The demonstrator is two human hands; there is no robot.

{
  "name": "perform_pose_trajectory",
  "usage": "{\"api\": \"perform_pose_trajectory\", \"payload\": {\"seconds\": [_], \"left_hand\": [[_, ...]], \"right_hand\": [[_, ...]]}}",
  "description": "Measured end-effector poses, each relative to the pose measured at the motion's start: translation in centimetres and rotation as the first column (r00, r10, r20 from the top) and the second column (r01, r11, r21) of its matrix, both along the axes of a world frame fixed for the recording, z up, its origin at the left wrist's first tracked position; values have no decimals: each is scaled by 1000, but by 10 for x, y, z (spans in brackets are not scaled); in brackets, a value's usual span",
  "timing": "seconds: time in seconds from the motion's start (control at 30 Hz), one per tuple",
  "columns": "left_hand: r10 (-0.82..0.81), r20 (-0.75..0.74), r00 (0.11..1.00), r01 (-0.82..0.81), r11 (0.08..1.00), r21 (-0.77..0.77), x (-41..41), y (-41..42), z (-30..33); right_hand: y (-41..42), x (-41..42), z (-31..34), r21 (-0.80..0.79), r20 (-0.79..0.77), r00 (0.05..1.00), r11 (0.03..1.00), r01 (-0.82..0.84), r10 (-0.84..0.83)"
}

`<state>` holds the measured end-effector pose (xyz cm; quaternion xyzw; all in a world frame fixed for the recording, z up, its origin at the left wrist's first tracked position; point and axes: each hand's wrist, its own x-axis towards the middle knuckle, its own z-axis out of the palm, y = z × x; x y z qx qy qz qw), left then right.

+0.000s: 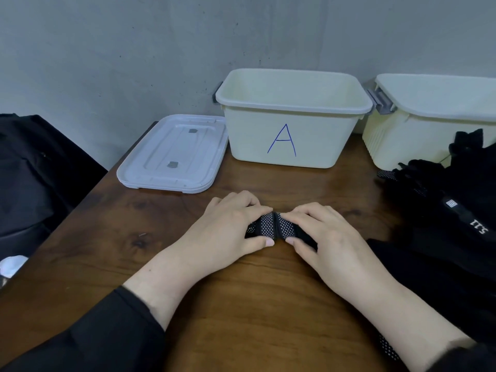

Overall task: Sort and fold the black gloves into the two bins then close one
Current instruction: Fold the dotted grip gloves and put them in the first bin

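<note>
We pinch the folded glove [273, 226] from both ends, left hand [230, 226] and right hand [322, 234] equally near, its long axis running crosswise just before bin A [292, 140].

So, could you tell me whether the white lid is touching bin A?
Cannot tell: in the head view the lid's right edge meets bin A, with no clear gap or contact.

Grey scuffed wall [107, 49] behind dark wood-grain table [255, 304], dim light.
</note>
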<state>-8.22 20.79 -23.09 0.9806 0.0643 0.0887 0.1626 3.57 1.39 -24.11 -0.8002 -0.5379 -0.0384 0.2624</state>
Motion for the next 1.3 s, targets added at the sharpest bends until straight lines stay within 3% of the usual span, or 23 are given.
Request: {"api": "perform_pose_trajectory", "payload": {"seconds": [0.2,0.33,0.43,0.53,0.63,0.73,0.83,0.9,0.97,1.0,1.03,1.1,1.3], "left_hand": [[-64,134,989,52,994,93,0,-4,-2],[-118,246,962,84,986,145,0,-3,1],[-167,316,934,112,976,184,-1,-1,10],[-243,353,904,171,960,223,3,4,21],[-291,429,855,210,951,228,13,11,28],[-275,497,823,223,961,164,24,18,39],[-175,511,842,166,984,63,28,32,54],[68,503,862,48,976,-214,32,45,57],[410,429,805,-117,818,-563,42,54,56],[514,343,787,-181,723,-667,50,58,54],[550,262,793,-231,670,-706,59,61,49],[563,165,810,-311,650,-694,75,64,35],[524,197,829,-249,661,-708,88,65,18]], "right_hand": [[0,-10,5,48,6,999,998,32,-32],[-4,-15,21,-4,-183,982,999,48,-48],[-1,-14,48,22,-494,867,996,85,-63],[6,-1,70,37,-626,778,995,93,-49],[14,18,90,-35,-794,607,999,18,-39],[22,36,110,-144,-839,540,984,-101,-68],[31,49,136,-129,-835,547,987,-97,-55],[39,64,159,-60,-821,571,997,-45,-23],[52,78,188,26,-809,588,999,37,-1],[62,89,201,50,-787,617,995,86,-13],[74,99,213,54,-757,652,990,131,-45],[101,122,229,17,-694,711,985,172,-112],[189,163,204,-256,-652,679,941,223,-338]]}}
